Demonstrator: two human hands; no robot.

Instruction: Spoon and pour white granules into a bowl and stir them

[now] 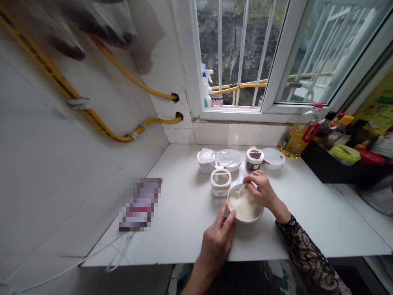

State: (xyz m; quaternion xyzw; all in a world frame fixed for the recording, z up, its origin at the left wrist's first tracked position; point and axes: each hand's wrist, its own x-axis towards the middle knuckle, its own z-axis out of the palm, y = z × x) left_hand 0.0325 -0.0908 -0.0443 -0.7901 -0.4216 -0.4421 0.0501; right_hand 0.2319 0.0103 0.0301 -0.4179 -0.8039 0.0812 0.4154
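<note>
A bowl with a pale, creamy-white substance stands near the counter's front. My left hand rests against its left side, thumb at the rim and fingers apart. Above the bowl's right side, my right hand pinches a small white spoon, whose tip is in the contents. Directly behind the bowl to the left is a white-rimmed jar. Farther back are a jar of white powder, a white bowl, a jar with dark contents and a flower-patterned bowl.
A pixelated flat object with a white cable lies on the counter's left. At the back right stand an oil bottle and a black box of condiments. A window is behind.
</note>
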